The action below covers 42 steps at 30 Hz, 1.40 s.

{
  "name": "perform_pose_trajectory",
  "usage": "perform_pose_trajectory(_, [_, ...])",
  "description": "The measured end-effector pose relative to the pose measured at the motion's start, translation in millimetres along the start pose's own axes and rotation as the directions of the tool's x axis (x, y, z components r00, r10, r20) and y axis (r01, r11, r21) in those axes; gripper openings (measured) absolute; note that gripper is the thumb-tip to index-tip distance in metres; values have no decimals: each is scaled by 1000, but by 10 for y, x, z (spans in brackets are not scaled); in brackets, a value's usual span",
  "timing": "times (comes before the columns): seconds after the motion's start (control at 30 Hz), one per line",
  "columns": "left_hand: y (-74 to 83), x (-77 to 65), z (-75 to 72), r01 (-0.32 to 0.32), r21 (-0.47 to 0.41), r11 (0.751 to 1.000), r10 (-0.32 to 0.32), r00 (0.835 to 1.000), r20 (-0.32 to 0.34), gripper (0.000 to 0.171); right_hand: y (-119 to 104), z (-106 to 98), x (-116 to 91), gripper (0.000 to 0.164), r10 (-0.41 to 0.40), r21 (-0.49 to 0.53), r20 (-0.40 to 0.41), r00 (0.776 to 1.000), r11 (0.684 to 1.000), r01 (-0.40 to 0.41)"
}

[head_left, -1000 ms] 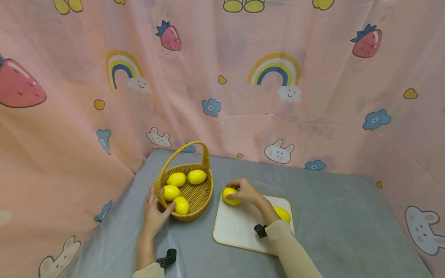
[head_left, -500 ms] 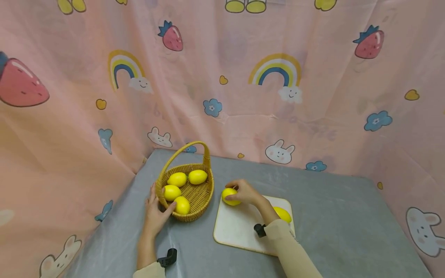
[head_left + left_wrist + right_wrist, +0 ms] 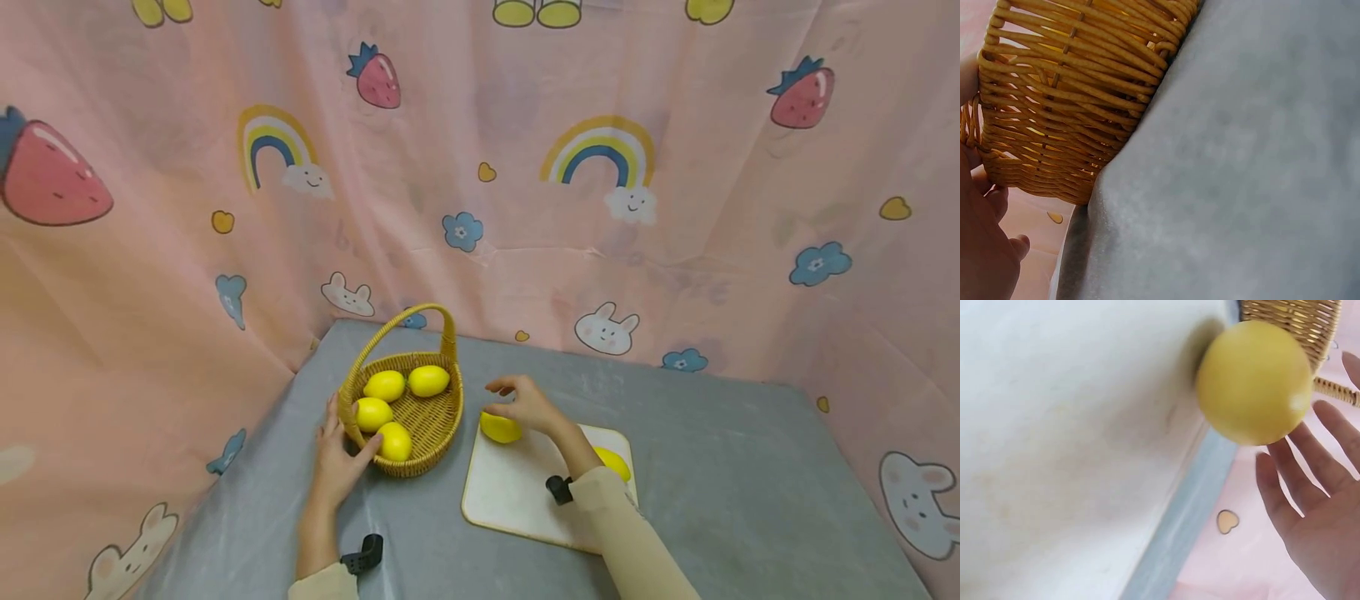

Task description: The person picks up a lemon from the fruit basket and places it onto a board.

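My left hand (image 3: 335, 468) holds the near left side of a wicker basket (image 3: 429, 427), thumb over the rim and fingers outside it. Several yellow lemons (image 3: 429, 381) lie inside the basket. In the left wrist view the woven wall (image 3: 1072, 100) sits between the thumb and the fingers. On the far left corner of a white cutting board (image 3: 513, 500) rests one lemon (image 3: 500, 428). Just above that lemon is my right hand (image 3: 534, 410), its fingers spread and lifted. The right wrist view shows the lemon (image 3: 1254, 384) on the board with the fingers (image 3: 1319, 456) loosely extended beside it.
A second lemon (image 3: 613, 463) lies at the board's right edge, partly behind the right forearm. A grey cloth (image 3: 750, 483) covers the table. A pink patterned curtain (image 3: 480, 275) hangs behind and at both sides.
My right hand has let go of the lemon at the board's far left corner and risen slightly, fingers opening. The left hand has stayed on the basket.
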<state>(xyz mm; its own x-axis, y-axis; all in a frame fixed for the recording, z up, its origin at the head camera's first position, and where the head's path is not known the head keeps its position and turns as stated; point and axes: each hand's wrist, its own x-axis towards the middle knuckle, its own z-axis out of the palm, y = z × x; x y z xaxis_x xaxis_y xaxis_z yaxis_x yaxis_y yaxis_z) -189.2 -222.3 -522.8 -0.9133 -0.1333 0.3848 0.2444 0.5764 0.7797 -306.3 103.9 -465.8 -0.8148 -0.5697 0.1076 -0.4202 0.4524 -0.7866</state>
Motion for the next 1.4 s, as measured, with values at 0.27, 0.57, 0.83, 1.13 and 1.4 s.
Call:
perform_pose_trajectory(0.27, [-2,-6,8,-13,7,1000,13,1000,-4,71,-229,89,148,33,-47,-15,-166,985,999,46])
perform_pose_trajectory(0.57, [-1,-4,5,-13,2,1000,13,1000,-3,71,-567,376,318,37,-178,108,-57,982,977,183])
perform_pose_trajectory(0.83, [17,21,31,-18,20,1000,19,1000,-6,71,-755,647,400,38,-192,88,117,974,979,182])
perform_pose_trajectory(1.13, [52,24,36,-12,18,1000,12,1000,-6,68,-814,775,404,39,-200,57,208,957,980,192])
perform_pose_trajectory(1.4, [42,3,15,-24,30,999,24,999,-23,66,-871,980,436,42,-178,-4,209,962,983,183])
